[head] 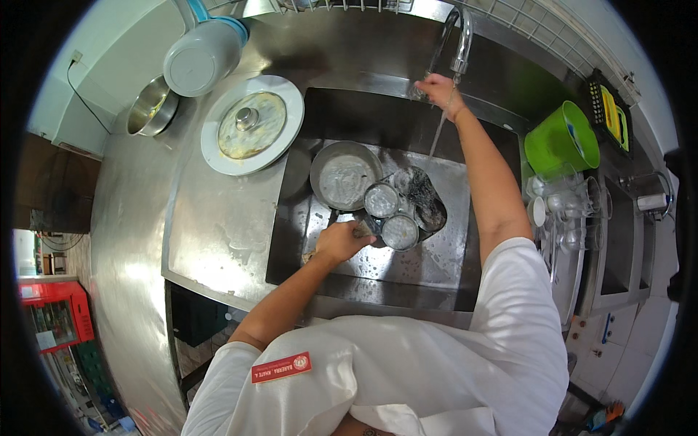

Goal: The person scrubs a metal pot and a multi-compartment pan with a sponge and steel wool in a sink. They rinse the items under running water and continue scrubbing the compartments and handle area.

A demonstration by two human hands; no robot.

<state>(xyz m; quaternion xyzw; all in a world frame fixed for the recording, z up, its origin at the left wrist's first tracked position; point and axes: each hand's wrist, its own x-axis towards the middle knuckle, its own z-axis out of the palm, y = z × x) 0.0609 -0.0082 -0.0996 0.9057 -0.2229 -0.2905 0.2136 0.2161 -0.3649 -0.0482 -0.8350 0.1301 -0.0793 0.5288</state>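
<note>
Water runs in a thin stream from the chrome faucet (463,46) into the stainless steel sink (376,280). My right hand (440,92) is at the tap handle under the faucet, its fingers bent; the handle is mostly hidden. Low in the sink, my left hand (343,240) pinches a scouring pad (361,229). Just beyond it lies a round metal pan (347,175), wet and whitish inside. Two small round metal cups (381,200) (400,232) stand beside a dark, wet scrubbing mesh or blackened piece (417,188), whose kind I cannot tell.
Left of the sink, a glass lid (264,133) with a metal knob rests on a white plate (294,117). Behind are a steel bowl (143,111) and a grey plastic pitcher (199,60). Rightward stand a green bucket (556,139), drinking glasses (589,196) and a white cup (536,211).
</note>
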